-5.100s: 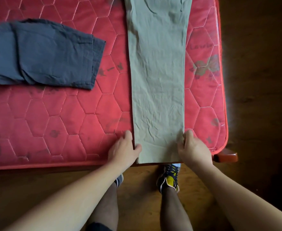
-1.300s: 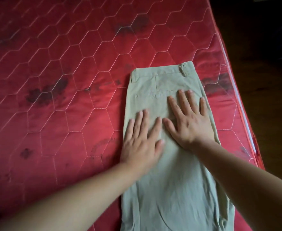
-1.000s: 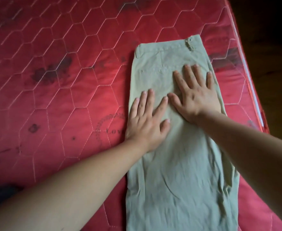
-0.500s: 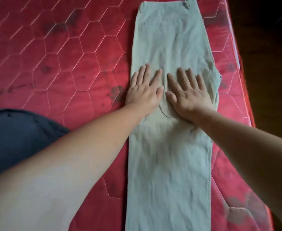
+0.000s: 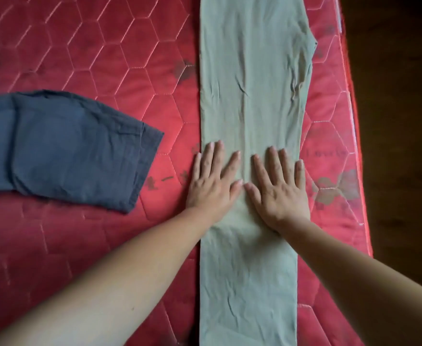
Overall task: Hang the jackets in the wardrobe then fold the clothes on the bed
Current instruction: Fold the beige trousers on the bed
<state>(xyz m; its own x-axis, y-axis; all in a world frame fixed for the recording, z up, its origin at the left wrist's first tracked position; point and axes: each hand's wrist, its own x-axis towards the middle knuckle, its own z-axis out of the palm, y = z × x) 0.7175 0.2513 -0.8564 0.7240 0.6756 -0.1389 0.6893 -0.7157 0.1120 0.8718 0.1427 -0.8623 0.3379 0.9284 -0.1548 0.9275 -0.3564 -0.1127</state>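
Pale khaki trousers (image 5: 250,78) lie lengthwise on the red quilted mattress (image 5: 105,58), folded leg on leg into one long strip. My left hand (image 5: 213,181) lies flat on the strip's left side, fingers spread, its outer fingers over the cloth's edge. Beside it my right hand (image 5: 277,188) presses flat on the right side of the same leg. Both palms are down with straight fingers and nothing is gripped. The waistband lies beyond the top of the view.
A dark blue garment (image 5: 62,148) lies on the mattress to the left, a hand's width from the trousers. The mattress edge (image 5: 354,151) runs close along the right of the trousers, with dark wooden floor (image 5: 399,121) beyond.
Both hands have slid down the trousers from the waistband area toward me, staying flat on the cloth. The view has tilted down, bringing the blue garment into sight.
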